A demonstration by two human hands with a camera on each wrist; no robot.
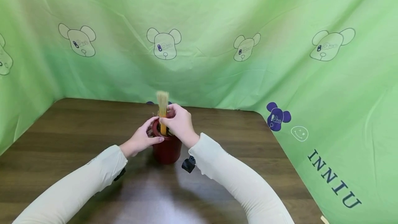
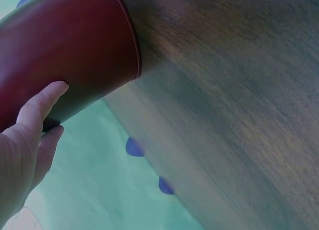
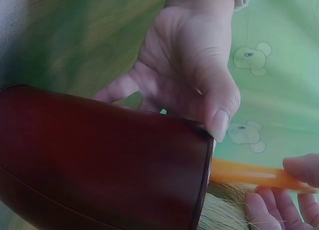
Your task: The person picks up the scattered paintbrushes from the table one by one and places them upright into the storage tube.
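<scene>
A dark red cylindrical container (image 1: pixel 167 152) stands upright on the table. My left hand (image 1: pixel 140 141) holds it by the side near the top, the thumb at the rim. In the left wrist view, fingers (image 2: pixel 42 105) of that hand lie along the container's wall (image 2: pixel 75 46). My right hand (image 1: pixel 181 123) is over the opening and pinches a brush (image 1: pixel 163 100) with pale bristles up and an orange handle. The handle's lower end (image 3: pixel 239 172) dips inside the rim. Straw-coloured bristles (image 3: pixel 224 210) also stick out of the container in the right wrist view.
The dark wooden table (image 1: pixel 77 123) runs back to a green cloth (image 1: pixel 205 75) printed with bear heads, which hangs behind and along both sides. A small light-coloured piece (image 1: pixel 324 220) shows at the lower right edge.
</scene>
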